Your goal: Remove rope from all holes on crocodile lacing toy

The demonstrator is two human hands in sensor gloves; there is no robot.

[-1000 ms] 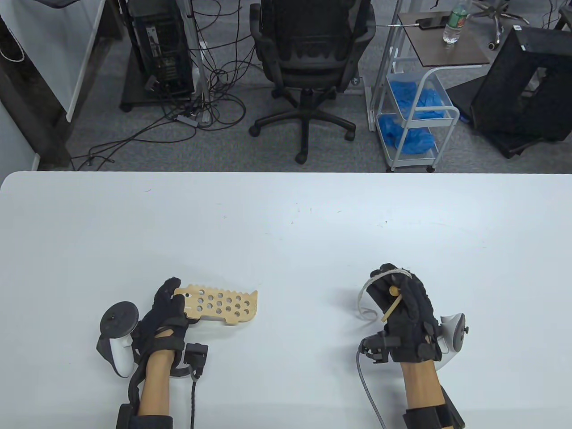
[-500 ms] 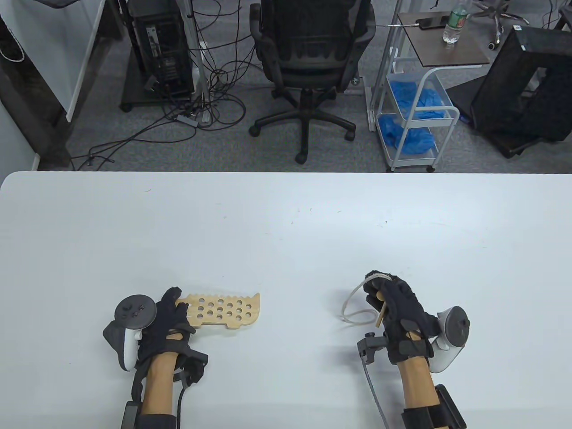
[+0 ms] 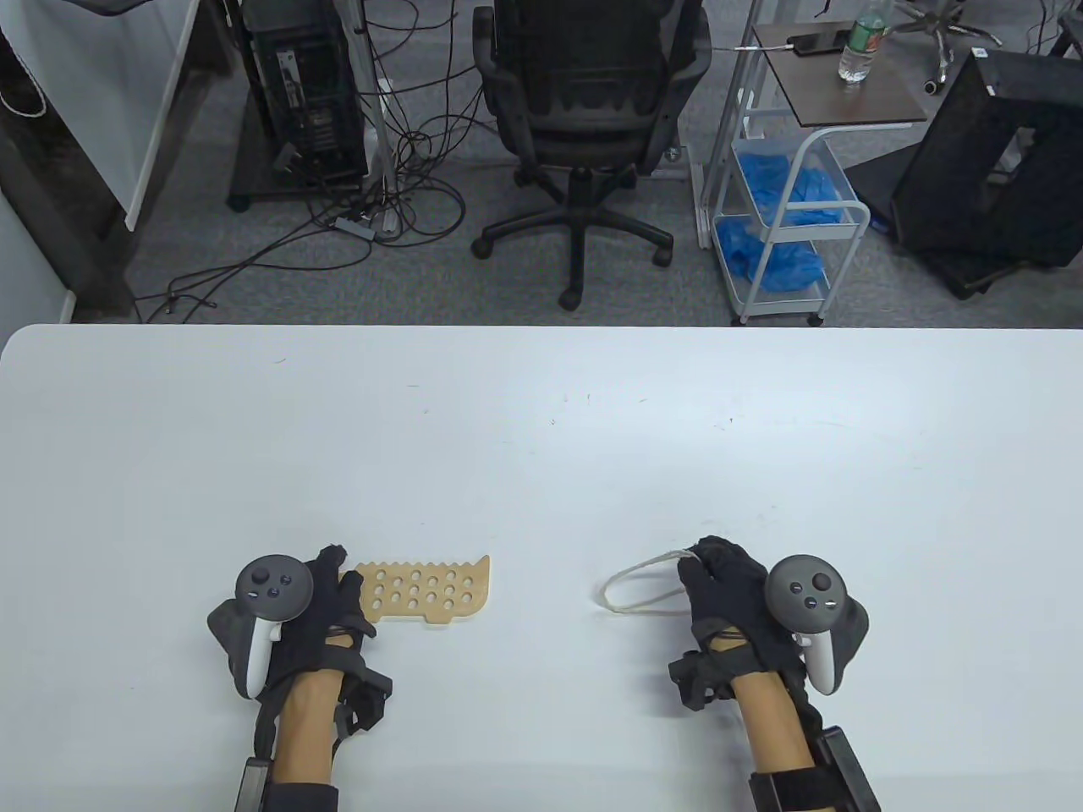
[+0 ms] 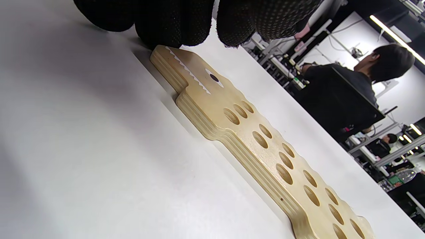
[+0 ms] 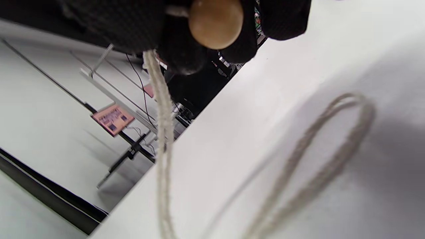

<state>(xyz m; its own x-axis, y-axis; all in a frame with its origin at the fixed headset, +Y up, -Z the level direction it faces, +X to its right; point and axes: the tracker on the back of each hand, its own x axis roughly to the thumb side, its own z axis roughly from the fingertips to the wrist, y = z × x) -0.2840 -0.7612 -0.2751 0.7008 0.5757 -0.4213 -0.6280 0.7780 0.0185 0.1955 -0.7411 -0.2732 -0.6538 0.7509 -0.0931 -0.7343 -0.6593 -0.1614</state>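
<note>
The crocodile lacing toy (image 3: 427,589) lies flat on the table (image 3: 541,423), near its front edge on the left side, and the left hand (image 3: 326,605) touches its left end. Well apart to the right, the rope (image 3: 639,584) lies in a loop on the table, with the right hand (image 3: 728,592) just right of it.

Table view: mounted high on the person's side, looking down and outward across the table (image 3: 541,423) to the office floor beyond. Left wrist view: very near the tabletop, tilted, sighting along the toy (image 4: 252,139) toward distant desks. Right wrist view: equally close and tilted, facing the rope (image 5: 318,172). Each wrist view shares its object and the tabletop with the table view.
</note>
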